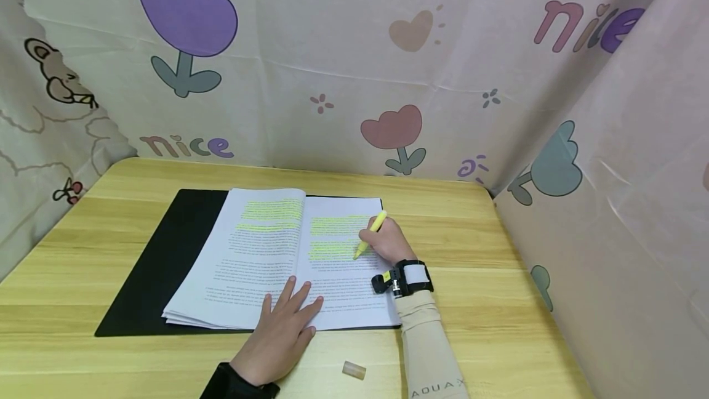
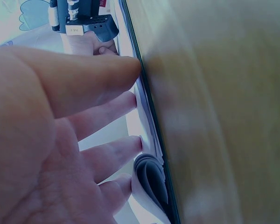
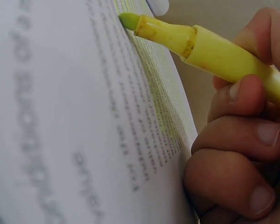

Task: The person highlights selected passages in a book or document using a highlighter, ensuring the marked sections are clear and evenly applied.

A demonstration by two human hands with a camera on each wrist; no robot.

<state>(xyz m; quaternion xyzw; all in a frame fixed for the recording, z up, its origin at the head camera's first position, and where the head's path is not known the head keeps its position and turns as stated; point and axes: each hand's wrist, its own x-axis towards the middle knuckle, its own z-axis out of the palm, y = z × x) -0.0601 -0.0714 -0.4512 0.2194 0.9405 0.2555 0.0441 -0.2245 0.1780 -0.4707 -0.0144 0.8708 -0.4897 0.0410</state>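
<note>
A stack of printed pages [image 1: 343, 294] lies open in a black folder [image 1: 160, 263], with yellow-marked lines on both pages. My right hand [image 1: 390, 240] grips a yellow highlighter [image 1: 378, 221] over the right page. In the right wrist view the uncapped highlighter [image 3: 224, 56] slants with its green-yellow tip at a line of print, and the fingers [image 3: 238, 135] curl beneath the barrel. My left hand [image 1: 285, 331] rests with spread, straight fingers on the lower part of the pages near the fold. From the left wrist, those fingers [image 2: 107, 114] reach onto the paper beside the curled page edges [image 2: 149, 179].
A small translucent brownish cap [image 1: 354, 370] lies on the wooden table [image 1: 471, 337] in front of the folder, between the two forearms. A printed cloth curtain [image 1: 310, 36] stands behind and at both sides of the table. The right wrist carries a strapped camera [image 1: 401, 278].
</note>
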